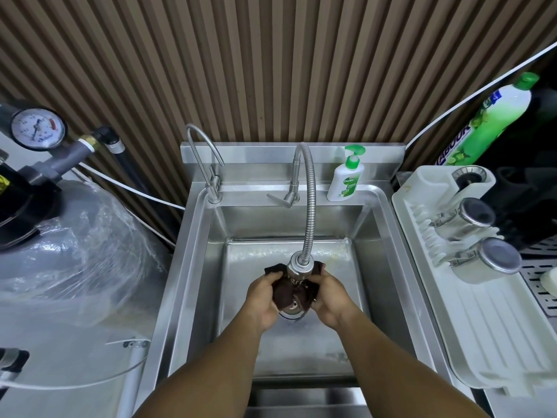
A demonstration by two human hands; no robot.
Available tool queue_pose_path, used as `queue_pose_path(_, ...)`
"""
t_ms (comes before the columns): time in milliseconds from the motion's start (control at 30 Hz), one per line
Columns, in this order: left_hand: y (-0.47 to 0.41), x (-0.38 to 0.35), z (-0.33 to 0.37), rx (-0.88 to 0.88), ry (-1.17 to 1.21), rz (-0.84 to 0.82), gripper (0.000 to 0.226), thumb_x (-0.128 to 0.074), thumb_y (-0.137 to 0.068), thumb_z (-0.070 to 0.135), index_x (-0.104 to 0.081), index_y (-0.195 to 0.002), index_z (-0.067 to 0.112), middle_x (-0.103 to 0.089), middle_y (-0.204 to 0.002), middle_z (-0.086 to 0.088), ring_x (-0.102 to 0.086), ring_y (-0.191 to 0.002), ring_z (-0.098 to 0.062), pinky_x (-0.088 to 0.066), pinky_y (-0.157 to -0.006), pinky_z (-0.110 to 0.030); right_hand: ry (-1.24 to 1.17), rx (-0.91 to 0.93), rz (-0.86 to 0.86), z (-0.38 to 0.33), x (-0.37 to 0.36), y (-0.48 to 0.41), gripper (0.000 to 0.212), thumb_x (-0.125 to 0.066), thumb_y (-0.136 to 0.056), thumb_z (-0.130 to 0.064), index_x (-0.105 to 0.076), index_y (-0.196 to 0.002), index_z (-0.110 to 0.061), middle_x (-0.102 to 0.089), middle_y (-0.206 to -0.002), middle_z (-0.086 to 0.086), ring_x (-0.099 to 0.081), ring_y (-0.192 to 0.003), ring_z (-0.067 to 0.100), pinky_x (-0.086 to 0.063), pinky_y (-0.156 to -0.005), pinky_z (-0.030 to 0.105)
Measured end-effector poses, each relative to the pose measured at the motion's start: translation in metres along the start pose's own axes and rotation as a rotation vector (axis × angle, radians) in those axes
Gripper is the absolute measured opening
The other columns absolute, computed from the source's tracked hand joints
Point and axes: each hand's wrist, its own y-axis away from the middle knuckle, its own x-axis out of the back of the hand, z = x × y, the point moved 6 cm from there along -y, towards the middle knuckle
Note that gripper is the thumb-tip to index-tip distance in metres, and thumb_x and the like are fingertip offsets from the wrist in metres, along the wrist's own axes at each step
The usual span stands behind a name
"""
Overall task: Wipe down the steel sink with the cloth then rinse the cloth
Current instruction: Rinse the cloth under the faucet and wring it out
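Observation:
A dark brown cloth (pixel 291 292) is bunched between both my hands, low in the steel sink (pixel 193 242), right under the spray head of the flexible tap (pixel 309 212). My left hand (pixel 265 300) grips its left side and my right hand (pixel 330 297) grips its right side. Water runs from the spray head onto the cloth. The round drain (pixel 292 312) shows just beneath the cloth, partly hidden by it.
A thin gooseneck tap (pixel 200 158) stands at the sink's back left, a soap pump bottle (pixel 345 176) at the back right. A white drying rack (pixel 470 297) with steel cups lies to the right, a plastic-wrapped tank (pixel 69 251) to the left.

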Motion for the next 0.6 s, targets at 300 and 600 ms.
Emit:
queue_pose_path(300,-0.002,-0.003,0.001,-0.064,-0.149,-0.010,0.032,-0.046,-0.103,0.031,-0.073,-0.109,0.015,-0.077,-0.102,-0.009,-0.071,-0.099,-0.025,-0.056,-0.083,-0.039,0.138,0.014,0.040,-0.002,-0.007,0.017,0.030,-0.046,-0.102,-0.027,-0.072,-0.102,-0.013,-0.076,-0.093,0.007,-0.070,-0.087,0.025,-0.055,-0.066,0.035)
queue_pose_path(600,0.010,-0.023,-0.006,-0.030,-0.219,0.038,0.028,-0.052,-0.093,0.027,-0.070,-0.097,0.005,-0.076,-0.090,-0.018,-0.071,-0.081,-0.034,-0.057,-0.066,-0.039,0.218,0.065,0.160,0.002,-0.016,0.015,0.035,-0.046,-0.099,-0.032,-0.072,-0.090,-0.011,-0.077,-0.083,0.009,-0.072,-0.076,0.024,-0.053,-0.061,0.030)
